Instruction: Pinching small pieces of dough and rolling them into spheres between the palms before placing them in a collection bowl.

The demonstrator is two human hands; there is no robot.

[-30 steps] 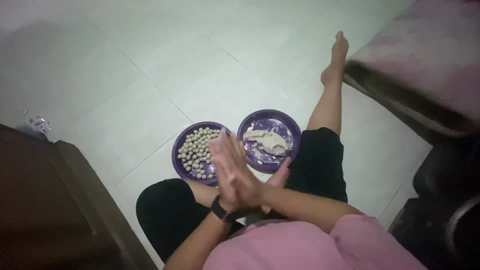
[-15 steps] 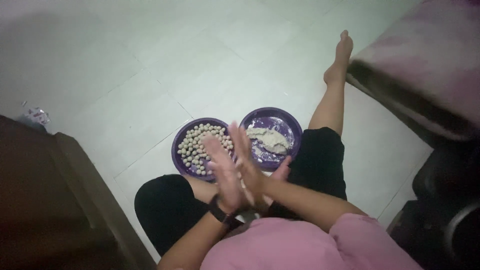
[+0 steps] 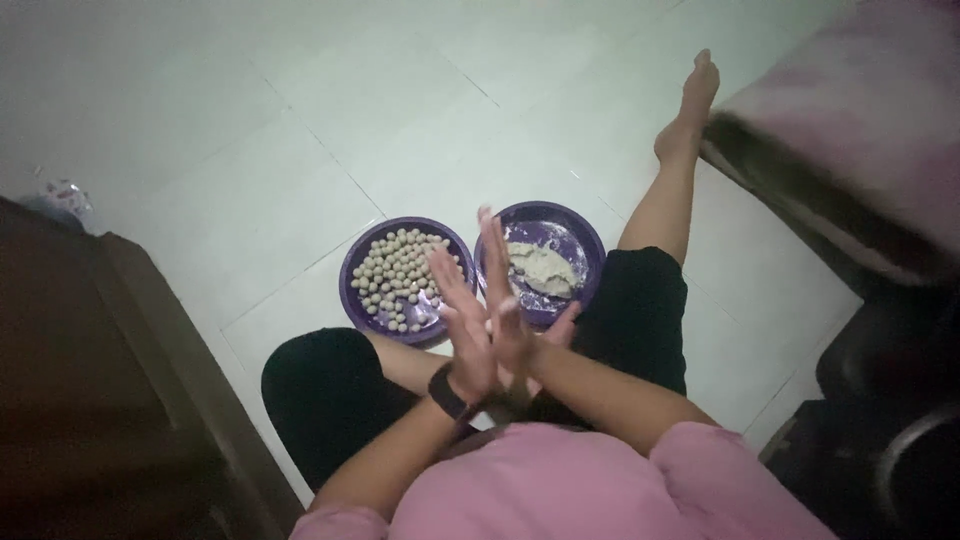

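Note:
My left hand [image 3: 460, 325], with a dark watch on its wrist, and my right hand [image 3: 503, 290] are pressed palm to palm above my lap, fingers straight and pointing away from me. Whatever lies between the palms is hidden. Just beyond the fingertips, two round purple plates sit on the white tile floor. The left plate [image 3: 350, 265] holds several small pale dough balls [image 3: 395, 278]. On the floury right plate [image 3: 592, 240] lies a pale lump of dough [image 3: 545, 268].
I sit on the floor in black shorts, right leg [image 3: 668, 205] stretched out beside the plates. Dark wooden furniture [image 3: 80, 380] stands on the left, a pink mattress edge [image 3: 850, 130] at the upper right, a dark object [image 3: 890, 430] at the lower right. A crumpled wrapper [image 3: 62, 195] lies far left.
My palms have slid against each other: the right hand's fingers now reach further forward than the left's. The plates have not moved; the view has shifted slightly.

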